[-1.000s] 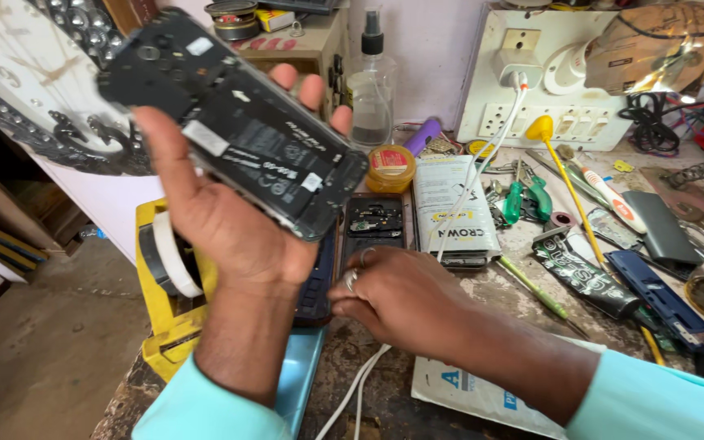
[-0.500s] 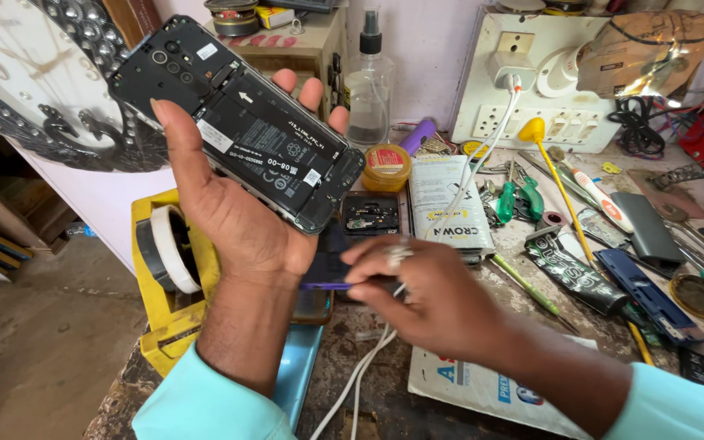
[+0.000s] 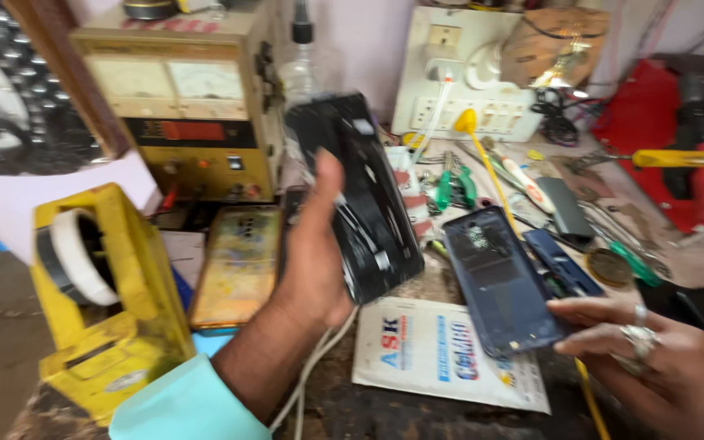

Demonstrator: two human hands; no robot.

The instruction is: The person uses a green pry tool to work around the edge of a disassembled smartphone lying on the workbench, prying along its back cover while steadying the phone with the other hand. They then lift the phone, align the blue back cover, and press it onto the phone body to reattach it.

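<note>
Opened black phone (image 3: pixel 364 200), flat slab w/ bare internals, sat upright above the bench, clamped in left hand (image 3: pixel 315 261). Right hand (image 3: pixel 662 367), apart from it, pinched a dark-blue plastic back cover (image 3: pixel 499 281) over a glossy white packet (image 3: pixel 442 358).

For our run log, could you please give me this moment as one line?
left hand: holds opened black phone upright | right hand: holds dark blue back cover | below: white printed packet on bench
</note>
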